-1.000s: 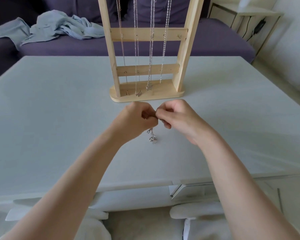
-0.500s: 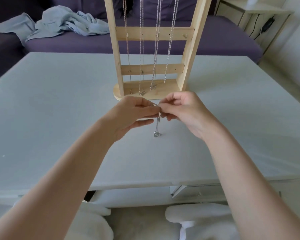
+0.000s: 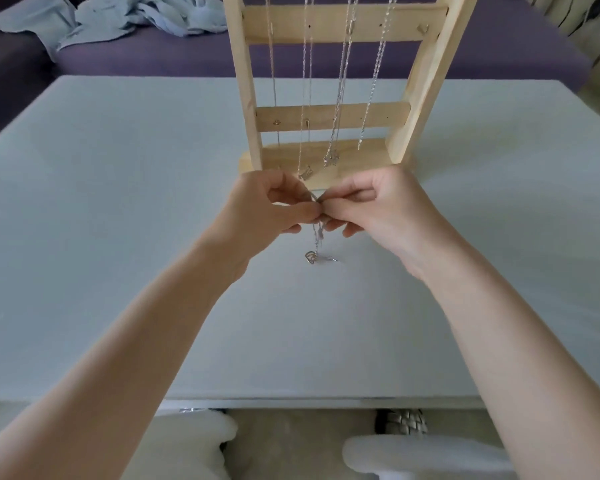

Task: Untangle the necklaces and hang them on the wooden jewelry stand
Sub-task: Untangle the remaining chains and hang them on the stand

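1. A silver necklace (image 3: 317, 233) is pinched by the left hand (image 3: 267, 209), thumb against curled forefinger.
2. The same chain is gripped by the right hand (image 3: 378, 206), fingertips meeting the left's; its pendant rests on the table (image 3: 118, 237) just below both hands.
3. Just beyond the hands, four necklaces (image 3: 340, 98) are held on the wooden jewelry stand (image 3: 329, 117).

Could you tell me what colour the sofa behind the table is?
The sofa is dark purple, seen in the head view.
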`<control>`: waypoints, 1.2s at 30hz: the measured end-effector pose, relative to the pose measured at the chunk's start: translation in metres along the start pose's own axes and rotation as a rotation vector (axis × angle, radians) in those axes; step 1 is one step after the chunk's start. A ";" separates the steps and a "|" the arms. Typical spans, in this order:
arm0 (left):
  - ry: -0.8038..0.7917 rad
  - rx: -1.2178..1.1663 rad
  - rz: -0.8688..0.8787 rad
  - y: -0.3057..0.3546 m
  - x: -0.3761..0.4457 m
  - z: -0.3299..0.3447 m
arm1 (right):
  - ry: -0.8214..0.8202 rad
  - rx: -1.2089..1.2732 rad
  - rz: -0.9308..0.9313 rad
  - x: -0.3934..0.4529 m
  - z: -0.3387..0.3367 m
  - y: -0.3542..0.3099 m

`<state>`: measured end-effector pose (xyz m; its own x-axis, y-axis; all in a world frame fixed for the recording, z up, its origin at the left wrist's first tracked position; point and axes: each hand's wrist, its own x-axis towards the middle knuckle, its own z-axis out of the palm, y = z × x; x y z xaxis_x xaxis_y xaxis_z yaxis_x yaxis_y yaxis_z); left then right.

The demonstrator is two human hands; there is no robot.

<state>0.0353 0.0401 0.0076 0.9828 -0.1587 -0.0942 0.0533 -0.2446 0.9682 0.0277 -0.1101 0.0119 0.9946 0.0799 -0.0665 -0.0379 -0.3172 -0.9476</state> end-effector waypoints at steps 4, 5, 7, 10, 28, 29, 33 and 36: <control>-0.064 0.105 0.006 0.003 0.003 -0.006 | 0.012 -0.141 -0.025 0.003 0.002 -0.001; -0.090 0.112 -0.006 0.003 0.004 -0.008 | -0.003 -0.129 -0.008 0.004 0.002 0.001; -0.145 0.047 -0.021 0.005 0.003 -0.008 | -0.056 -0.011 0.018 0.002 0.000 0.002; -0.159 -0.023 -0.037 0.007 0.003 -0.004 | -0.107 0.176 0.066 -0.001 -0.004 0.003; -0.241 -0.017 -0.118 0.001 -0.001 0.004 | -0.084 0.002 0.164 -0.010 -0.017 0.008; -0.237 -0.050 -0.134 0.001 -0.002 0.003 | -0.059 -0.023 0.161 -0.009 -0.017 0.008; -0.225 -0.200 -0.197 0.001 -0.004 -0.004 | -0.105 -0.011 0.186 -0.009 -0.016 0.007; -0.216 -0.218 -0.217 0.001 -0.004 -0.005 | -0.136 0.160 0.158 -0.009 -0.014 0.006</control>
<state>0.0324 0.0453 0.0103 0.8858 -0.3298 -0.3266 0.3153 -0.0888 0.9448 0.0195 -0.1263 0.0114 0.9534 0.1711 -0.2483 -0.2169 -0.1831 -0.9589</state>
